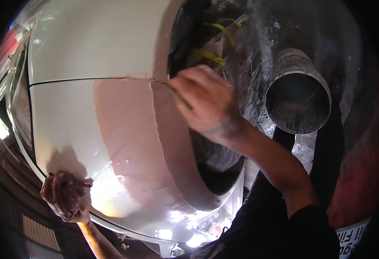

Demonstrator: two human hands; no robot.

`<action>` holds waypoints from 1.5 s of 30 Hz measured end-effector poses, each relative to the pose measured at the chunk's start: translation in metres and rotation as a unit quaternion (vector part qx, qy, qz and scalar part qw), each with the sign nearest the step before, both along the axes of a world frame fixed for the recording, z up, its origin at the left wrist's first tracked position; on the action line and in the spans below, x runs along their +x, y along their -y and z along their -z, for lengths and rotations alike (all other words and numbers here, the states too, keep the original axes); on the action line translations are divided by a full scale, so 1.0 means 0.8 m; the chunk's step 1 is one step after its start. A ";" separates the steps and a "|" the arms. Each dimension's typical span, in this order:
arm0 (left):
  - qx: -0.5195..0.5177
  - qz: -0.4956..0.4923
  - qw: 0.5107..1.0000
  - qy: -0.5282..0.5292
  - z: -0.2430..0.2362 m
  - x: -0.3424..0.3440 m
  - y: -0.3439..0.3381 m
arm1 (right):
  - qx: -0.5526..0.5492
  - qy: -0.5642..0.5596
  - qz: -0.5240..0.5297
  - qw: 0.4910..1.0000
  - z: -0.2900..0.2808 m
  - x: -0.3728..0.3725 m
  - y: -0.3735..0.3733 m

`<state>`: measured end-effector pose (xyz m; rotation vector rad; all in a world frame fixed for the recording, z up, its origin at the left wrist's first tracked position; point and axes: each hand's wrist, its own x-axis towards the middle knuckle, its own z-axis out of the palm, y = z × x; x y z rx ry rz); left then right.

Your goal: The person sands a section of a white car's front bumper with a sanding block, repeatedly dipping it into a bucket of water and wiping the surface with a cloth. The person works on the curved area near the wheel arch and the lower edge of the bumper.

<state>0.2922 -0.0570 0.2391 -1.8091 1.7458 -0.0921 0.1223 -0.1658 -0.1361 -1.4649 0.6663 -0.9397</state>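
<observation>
My right hand (206, 101), slightly blurred, is closed at the upper end of the wheel arch edge. A thin, dark, flat piece (184, 101) shows under its fingers, pressed near the panel seam; its kind is hard to make out. Below that seam, a dull pinkish patch (124, 116) covers part of the glossy pale car body panel (64, 112) and runs along the arch. My left hand (70, 213) rests at the panel's lower left edge, wrapped round a crumpled, wet brown rag (64, 192). Water drops and bright reflections lie on the panel between my hands.
An open metal bucket (299, 103) stands on the wet floor (349, 56) to the right. Yellow tape strips (213, 56) and crumpled clear plastic sheeting (245, 77) hang inside the wheel opening. A headlight (19, 95) borders the panel on the left. A red container (357, 190) sits at right.
</observation>
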 end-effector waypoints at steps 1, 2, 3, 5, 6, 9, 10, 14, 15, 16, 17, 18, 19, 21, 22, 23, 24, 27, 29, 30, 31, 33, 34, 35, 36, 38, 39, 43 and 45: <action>-0.001 -0.004 1.000 0.001 -0.001 -0.002 0.003 | 0.001 0.010 0.003 1.000 -0.001 0.001 0.001; -0.004 0.005 1.000 -0.001 -0.002 -0.002 0.003 | 0.003 0.020 0.007 1.000 0.000 0.002 0.002; -0.007 0.014 1.000 -0.003 -0.001 0.001 0.000 | 0.004 0.030 0.010 1.000 0.001 0.002 0.002; -0.004 0.029 1.000 0.009 -0.001 0.006 -0.003 | 0.014 0.021 0.016 1.000 0.007 -0.003 0.000; 0.003 0.035 0.999 0.023 -0.003 0.006 -0.005 | 0.019 0.022 0.010 1.000 0.008 -0.005 0.000; -0.002 0.013 1.000 0.008 -0.003 0.002 0.003 | 0.013 0.030 0.009 0.999 0.007 0.000 0.000; -0.009 -0.001 1.000 -0.005 0.001 -0.002 0.006 | 0.007 0.037 0.012 0.999 0.010 0.001 0.001; -0.011 0.012 1.000 0.003 0.010 -0.006 0.006 | 0.026 0.018 0.005 0.999 0.015 -0.009 -0.005; 0.002 0.033 0.999 0.013 0.007 -0.003 0.006 | 0.023 0.023 0.008 0.999 0.012 -0.006 -0.005; 0.016 0.053 0.998 0.022 0.006 -0.001 0.007 | 0.020 0.028 0.010 0.999 0.006 0.000 -0.002; 0.021 0.053 0.998 0.024 0.004 0.000 0.005 | 0.018 0.032 0.010 0.999 0.002 0.003 0.004; 0.026 0.054 0.998 0.025 0.002 0.000 0.004 | 0.015 0.031 0.011 0.999 0.006 0.002 0.001; 0.023 0.038 0.999 0.021 -0.003 0.001 0.004 | 0.013 0.031 0.014 0.999 0.010 0.000 -0.003; 0.020 0.019 1.000 0.014 -0.002 0.000 0.005 | 0.016 0.028 0.014 0.999 0.014 -0.005 -0.010; 0.022 0.015 1.000 0.014 0.008 -0.009 0.011 | 0.023 0.028 0.010 0.999 0.015 -0.007 -0.010; 0.024 0.011 1.000 0.014 0.013 -0.014 0.015 | 0.031 0.028 0.005 0.999 0.015 -0.007 -0.010; 0.030 0.017 0.999 0.025 0.009 -0.013 0.014 | 0.024 0.035 0.007 0.999 0.012 -0.002 -0.007; 0.025 0.041 0.998 0.041 0.001 -0.003 0.005 | 0.005 0.035 0.022 0.999 0.002 0.004 0.001; 0.016 0.045 0.998 0.039 -0.001 0.002 0.000 | 0.008 0.019 0.030 0.999 0.018 -0.006 -0.012; 0.017 0.044 0.998 0.037 -0.002 0.004 0.000 | 0.004 0.020 0.039 0.999 0.016 -0.002 -0.010; 0.028 0.035 0.998 0.034 0.000 0.000 0.003 | 0.001 0.021 0.048 0.999 0.014 0.002 -0.005; 0.022 0.024 0.999 0.032 0.001 -0.002 0.005 | -0.007 0.026 0.058 0.998 0.015 0.006 -0.002; 0.009 0.021 0.999 0.033 -0.001 -0.004 0.005 | -0.008 0.032 0.059 0.998 0.015 0.006 -0.005; -0.005 0.018 0.999 0.034 -0.002 -0.005 0.005 | -0.010 0.037 0.061 0.997 0.015 0.006 -0.008; -0.014 0.007 1.000 0.021 0.001 -0.007 0.004 | -0.004 0.025 0.052 0.998 0.017 0.001 -0.013; -0.003 0.002 1.000 0.024 -0.002 -0.007 0.005 | 0.003 0.007 0.041 0.999 0.021 -0.004 -0.016; 0.011 0.007 0.999 0.041 -0.005 -0.006 0.006 | 0.014 0.019 0.036 0.999 0.016 0.000 -0.015; -0.028 0.019 0.999 0.016 0.005 0.003 0.001 | 0.011 0.031 0.023 0.999 -0.002 0.002 0.007; -0.004 0.016 1.000 0.011 0.004 -0.006 0.005 | -0.006 0.036 0.043 0.998 0.008 0.008 0.003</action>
